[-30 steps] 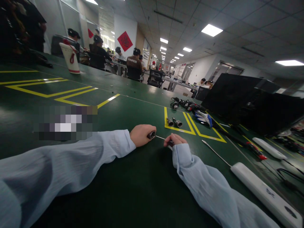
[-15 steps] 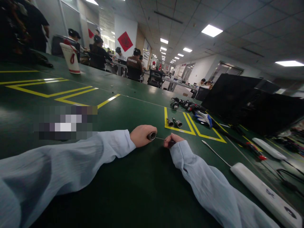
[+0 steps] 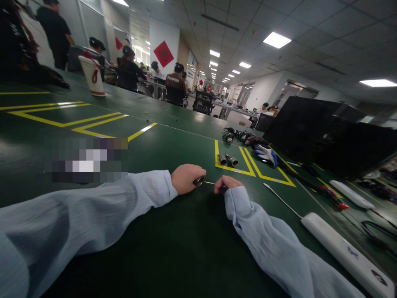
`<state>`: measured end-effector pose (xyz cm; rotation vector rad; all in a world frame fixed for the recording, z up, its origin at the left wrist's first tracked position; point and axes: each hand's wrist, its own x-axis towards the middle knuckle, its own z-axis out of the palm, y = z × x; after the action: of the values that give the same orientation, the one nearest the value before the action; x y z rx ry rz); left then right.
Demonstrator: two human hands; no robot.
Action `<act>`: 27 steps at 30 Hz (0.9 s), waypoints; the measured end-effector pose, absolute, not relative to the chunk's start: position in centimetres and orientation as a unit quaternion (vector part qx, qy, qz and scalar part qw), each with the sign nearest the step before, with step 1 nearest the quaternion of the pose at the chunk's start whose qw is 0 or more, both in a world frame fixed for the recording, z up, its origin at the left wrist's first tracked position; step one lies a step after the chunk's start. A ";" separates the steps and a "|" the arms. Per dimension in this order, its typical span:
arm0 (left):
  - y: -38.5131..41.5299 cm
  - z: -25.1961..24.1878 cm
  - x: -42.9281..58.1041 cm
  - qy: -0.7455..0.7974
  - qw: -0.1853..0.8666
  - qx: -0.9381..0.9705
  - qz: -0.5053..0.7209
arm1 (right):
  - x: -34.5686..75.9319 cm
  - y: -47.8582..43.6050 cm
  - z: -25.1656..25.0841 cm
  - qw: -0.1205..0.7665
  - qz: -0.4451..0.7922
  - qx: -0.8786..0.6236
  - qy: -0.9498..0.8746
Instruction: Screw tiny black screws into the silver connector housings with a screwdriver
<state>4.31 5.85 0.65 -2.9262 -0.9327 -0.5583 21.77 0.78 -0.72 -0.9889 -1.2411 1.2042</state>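
My left hand is wrapped round a metal cylindrical connector, whose open round end faces right. Opposite it, my right hand is closed on a thin screwdriver; its slim shaft reaches to the connector's open end, while the handle is mostly covered by my fingers. Whether the tip touches inside the connector I cannot tell. Beyond my right hand, two similar metal connectors lie side by side within a yellow taped outline.
On the green table are a paper cup, several dark cabled parts, blue-white gloves and a long white power strip at right. A black monitor stands behind. A blurred patch covers something at left. Other people sit farther back.
The connector in my left hand has turned slightly, and more of the screwdriver's shaft catches light. My right hand has shifted slightly. A standing person at far left has moved.
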 end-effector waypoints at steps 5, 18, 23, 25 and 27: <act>6.1 0.5 4.2 -0.298 -0.050 -0.928 -0.217 | 22.1 1.9 -1.5 0.548 0.560 -0.391 -0.484; 6.1 0.5 4.2 -0.326 -0.022 -0.924 -0.200 | 21.4 -0.1 -0.5 0.568 0.441 -0.443 -0.536; 6.0 0.6 4.2 -0.283 -0.035 -0.939 -0.190 | 21.4 0.1 -0.6 0.549 0.480 -0.416 -0.543; 6.1 0.6 4.2 -0.268 -0.066 -0.939 -0.206 | 21.6 0.4 -0.7 0.548 0.516 -0.406 -0.519; 6.2 0.5 4.1 -0.253 -0.086 -0.939 -0.217 | 21.8 0.7 -0.8 0.549 0.535 -0.396 -0.505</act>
<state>4.07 6.18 0.47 -3.1223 -0.8419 -0.7217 21.75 0.67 -0.78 -0.9383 -1.1969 1.2665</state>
